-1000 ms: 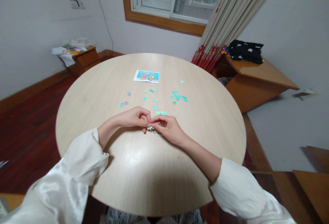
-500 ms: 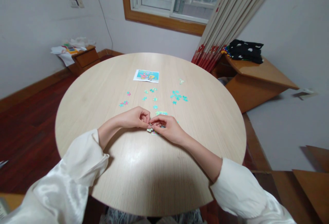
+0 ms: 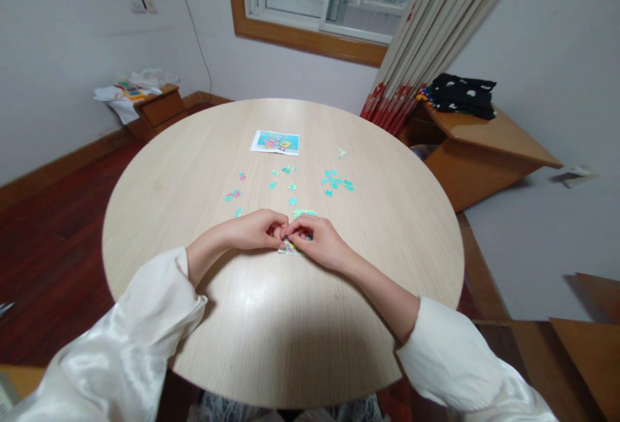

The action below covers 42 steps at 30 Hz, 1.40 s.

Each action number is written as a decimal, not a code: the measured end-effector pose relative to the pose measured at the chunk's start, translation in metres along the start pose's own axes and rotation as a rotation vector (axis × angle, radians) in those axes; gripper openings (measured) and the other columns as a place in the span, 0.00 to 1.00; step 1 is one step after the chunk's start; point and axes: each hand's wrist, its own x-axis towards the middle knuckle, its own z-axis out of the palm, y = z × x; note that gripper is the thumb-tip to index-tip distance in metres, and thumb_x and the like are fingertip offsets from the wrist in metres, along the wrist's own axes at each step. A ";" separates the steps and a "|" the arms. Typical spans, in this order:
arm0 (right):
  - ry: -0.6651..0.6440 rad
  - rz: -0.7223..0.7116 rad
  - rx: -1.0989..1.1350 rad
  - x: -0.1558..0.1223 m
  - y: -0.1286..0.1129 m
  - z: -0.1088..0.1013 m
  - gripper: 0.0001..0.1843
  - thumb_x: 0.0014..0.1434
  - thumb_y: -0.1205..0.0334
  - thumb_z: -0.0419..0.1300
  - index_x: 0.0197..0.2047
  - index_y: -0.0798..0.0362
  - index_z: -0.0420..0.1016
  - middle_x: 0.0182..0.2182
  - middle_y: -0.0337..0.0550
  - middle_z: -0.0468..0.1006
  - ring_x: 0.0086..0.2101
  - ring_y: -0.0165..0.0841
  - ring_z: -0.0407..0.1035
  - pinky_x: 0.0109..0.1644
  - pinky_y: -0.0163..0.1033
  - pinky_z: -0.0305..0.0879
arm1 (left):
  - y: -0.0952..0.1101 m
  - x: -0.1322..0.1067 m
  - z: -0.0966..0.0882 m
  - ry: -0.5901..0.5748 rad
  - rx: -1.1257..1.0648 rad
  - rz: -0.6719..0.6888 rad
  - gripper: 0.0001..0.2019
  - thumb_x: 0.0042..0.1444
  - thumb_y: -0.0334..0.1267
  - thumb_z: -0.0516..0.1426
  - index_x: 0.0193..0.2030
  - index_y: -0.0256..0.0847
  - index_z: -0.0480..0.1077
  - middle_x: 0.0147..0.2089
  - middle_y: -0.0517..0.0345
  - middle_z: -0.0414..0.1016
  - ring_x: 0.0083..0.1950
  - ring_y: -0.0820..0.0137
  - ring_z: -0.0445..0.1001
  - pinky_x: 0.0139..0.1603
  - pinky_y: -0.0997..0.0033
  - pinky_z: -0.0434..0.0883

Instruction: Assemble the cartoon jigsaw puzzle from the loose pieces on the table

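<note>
My left hand (image 3: 256,229) and my right hand (image 3: 317,243) meet at the middle of the round wooden table (image 3: 203,150), fingers curled and pinched together. Under their fingertips lies a small cluster of joined puzzle pieces (image 3: 289,248), mostly hidden by the fingers. Both hands press on or pinch this cluster. Beyond them lie several loose turquoise puzzle pieces (image 3: 334,182), with more loose pieces (image 3: 233,195) to the left. A printed reference picture (image 3: 275,142) lies farther back on the table.
A wooden cabinet (image 3: 479,144) with dark folded cloth (image 3: 462,95) stands at the right. A striped curtain (image 3: 436,28) hangs by the window. A low stand with papers (image 3: 140,102) sits by the left wall.
Both hands have lowered slightly onto the table and closed tighter over the joined pieces. The left fingers now curl down against the right fingertips.
</note>
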 end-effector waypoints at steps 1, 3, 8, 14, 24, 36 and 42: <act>-0.002 -0.003 -0.005 0.000 0.000 0.000 0.08 0.53 0.73 0.58 0.30 0.55 0.78 0.28 0.39 0.75 0.28 0.25 0.65 0.34 0.32 0.62 | 0.001 0.000 0.000 0.000 0.015 -0.005 0.06 0.47 0.37 0.56 0.28 0.39 0.63 0.25 0.66 0.60 0.26 0.76 0.58 0.27 0.75 0.56; -0.004 -0.008 -0.012 0.000 0.000 0.000 0.07 0.53 0.73 0.58 0.29 0.55 0.77 0.28 0.39 0.75 0.28 0.25 0.65 0.34 0.32 0.61 | 0.001 0.000 0.000 0.001 0.036 -0.009 0.05 0.47 0.36 0.55 0.27 0.39 0.62 0.25 0.66 0.60 0.27 0.76 0.58 0.27 0.75 0.56; -0.007 -0.008 -0.019 0.000 0.000 0.000 0.08 0.53 0.74 0.58 0.29 0.55 0.77 0.27 0.39 0.75 0.28 0.25 0.65 0.33 0.32 0.61 | 0.000 0.001 0.002 0.011 0.062 -0.006 0.05 0.46 0.36 0.55 0.27 0.39 0.62 0.24 0.66 0.60 0.27 0.75 0.58 0.27 0.75 0.56; -0.005 0.007 -0.023 0.000 0.001 -0.001 0.08 0.52 0.74 0.58 0.30 0.56 0.78 0.28 0.39 0.75 0.28 0.25 0.65 0.34 0.32 0.61 | 0.001 0.003 0.005 0.030 0.095 -0.031 0.06 0.45 0.36 0.55 0.26 0.40 0.60 0.24 0.66 0.60 0.26 0.75 0.58 0.26 0.75 0.55; -0.018 0.042 -0.006 0.002 -0.001 -0.001 0.10 0.51 0.76 0.58 0.30 0.56 0.78 0.28 0.39 0.76 0.28 0.25 0.66 0.34 0.32 0.61 | 0.007 0.003 0.006 0.041 0.150 -0.066 0.06 0.45 0.37 0.54 0.26 0.40 0.60 0.24 0.65 0.61 0.26 0.75 0.58 0.27 0.74 0.56; -0.020 0.043 0.001 0.002 -0.001 -0.001 0.10 0.52 0.75 0.57 0.30 0.55 0.79 0.29 0.40 0.77 0.28 0.25 0.65 0.34 0.32 0.63 | 0.009 0.001 0.005 0.033 0.172 -0.061 0.06 0.46 0.38 0.55 0.26 0.40 0.60 0.24 0.65 0.60 0.26 0.75 0.58 0.27 0.74 0.55; -0.024 0.043 -0.003 0.002 -0.004 -0.001 0.11 0.52 0.75 0.57 0.29 0.54 0.79 0.28 0.39 0.77 0.28 0.25 0.65 0.34 0.32 0.63 | 0.007 0.002 0.006 0.022 0.203 -0.074 0.05 0.45 0.36 0.54 0.25 0.40 0.60 0.23 0.65 0.60 0.25 0.75 0.57 0.26 0.74 0.54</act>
